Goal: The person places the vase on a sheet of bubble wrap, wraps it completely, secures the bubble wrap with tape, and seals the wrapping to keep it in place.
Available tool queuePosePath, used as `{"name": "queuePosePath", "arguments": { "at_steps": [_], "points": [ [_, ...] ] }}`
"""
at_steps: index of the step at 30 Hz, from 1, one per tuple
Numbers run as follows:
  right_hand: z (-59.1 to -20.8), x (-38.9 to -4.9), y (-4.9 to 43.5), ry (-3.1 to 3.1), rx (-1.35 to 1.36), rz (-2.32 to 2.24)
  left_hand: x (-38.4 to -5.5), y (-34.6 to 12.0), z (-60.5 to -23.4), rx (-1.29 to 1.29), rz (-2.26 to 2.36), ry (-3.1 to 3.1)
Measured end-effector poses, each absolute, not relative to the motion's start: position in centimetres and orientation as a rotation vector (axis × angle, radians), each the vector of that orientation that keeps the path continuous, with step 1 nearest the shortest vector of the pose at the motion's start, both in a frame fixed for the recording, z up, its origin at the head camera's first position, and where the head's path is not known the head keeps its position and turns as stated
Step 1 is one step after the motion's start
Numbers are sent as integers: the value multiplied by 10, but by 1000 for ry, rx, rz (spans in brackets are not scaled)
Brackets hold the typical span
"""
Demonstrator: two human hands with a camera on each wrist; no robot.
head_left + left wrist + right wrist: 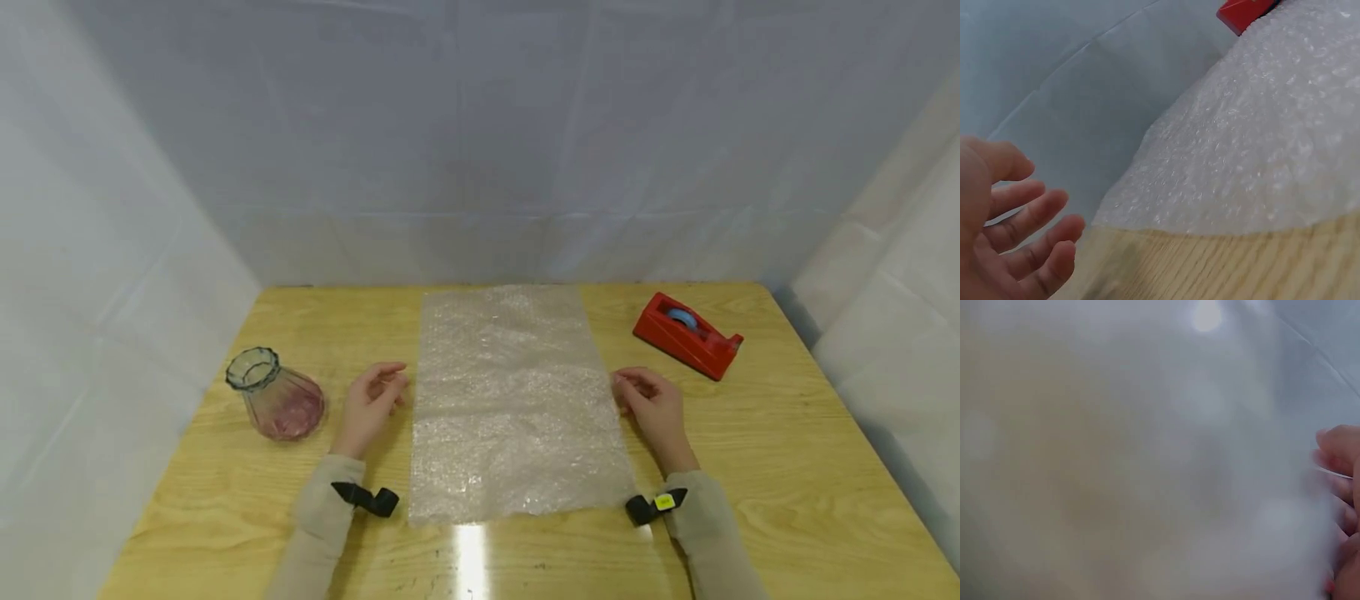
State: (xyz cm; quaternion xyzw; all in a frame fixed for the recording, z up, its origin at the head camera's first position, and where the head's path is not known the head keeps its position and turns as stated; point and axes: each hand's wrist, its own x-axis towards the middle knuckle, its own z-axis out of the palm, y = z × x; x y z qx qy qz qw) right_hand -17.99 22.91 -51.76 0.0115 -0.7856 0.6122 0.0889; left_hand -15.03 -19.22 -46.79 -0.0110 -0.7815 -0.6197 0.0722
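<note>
A sheet of clear bubble wrap (517,400) lies spread on the table between my two hands. My left hand (372,400) hovers by its left edge, fingers loosely bent and apart from the sheet; the left wrist view shows that hand (1029,231) holding nothing. At the right edge is my right hand (651,408), its fingertips close to the wrap with fingers loosely curled. In the right wrist view, blurred wrap (1116,456) fills most of the picture and partly covers the right hand (1341,487); whether the fingertips touch the sheet is unclear.
A ribbed glass vase (288,408), pinkish at its base, lies tilted on the table left of my left hand. Beyond my right hand stands a red tape dispenser (686,337) with a blue-cored roll. Pale sheeting (510,167) surrounds the wooden table (787,475).
</note>
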Motion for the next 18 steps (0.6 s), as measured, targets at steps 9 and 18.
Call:
{"name": "queuePosePath", "arguments": {
  "at_steps": [9, 18],
  "points": [
    [-525, -180, 230, -2224, 31, 1805, -118, -220, -463, -296, -1004, -2035],
    [-522, -180, 232, -2248, 25, 1787, -104, -217, -438, -187, -642, -1628]
  ]
}}
